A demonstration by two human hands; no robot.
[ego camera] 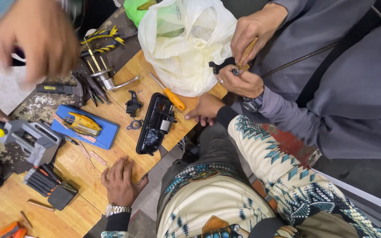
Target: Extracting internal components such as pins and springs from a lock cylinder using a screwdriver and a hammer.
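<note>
Left hand [120, 180] lies flat with fingers spread on the wooden table [78, 165], gripping nothing. Right hand [206, 110] rests on the table edge with fingers together, also empty. Black door-handle assembly [155, 123] lies between them, probably to keep it within reach of both. An orange-handled screwdriver [169, 94] lies just beyond it.

wooden workbench [84, 207], black lock housing [153, 128], orange-handled screwdriver [169, 94], blue pad [104, 134], white plastic bag [181, 48]
</note>
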